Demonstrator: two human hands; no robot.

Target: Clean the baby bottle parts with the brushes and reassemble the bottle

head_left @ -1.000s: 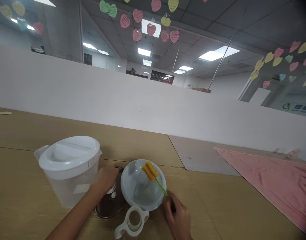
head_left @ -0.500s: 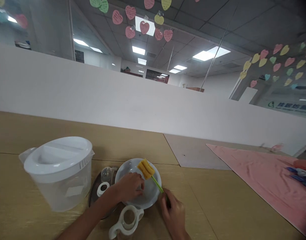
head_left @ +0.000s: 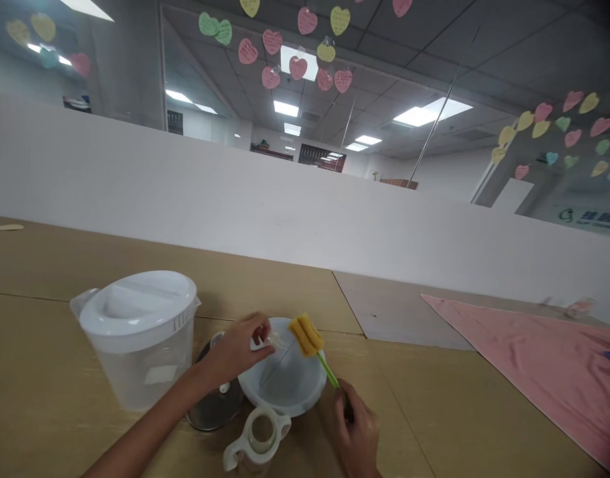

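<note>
My right hand is wrapped round the green handle of a brush with a yellow sponge head, which is over the right side of a white bowl. Above the bowl's left side, my left hand pinches a small, clear and whitish item whose exact shape is hard to make out. A bottle with a white two-handled collar stands at the bowl's near side. Left of the bowl lies a dark round tray, partly covered by my left forearm.
A large translucent pitcher with a white lid stands on the left. A pink cloth covers the table's right side, with a blue object at its edge. Behind the table runs a white partition.
My left hand has risen out of the bowl with the small clear item in its fingers. The brush remains in my right hand. The whole view has shifted slightly.
</note>
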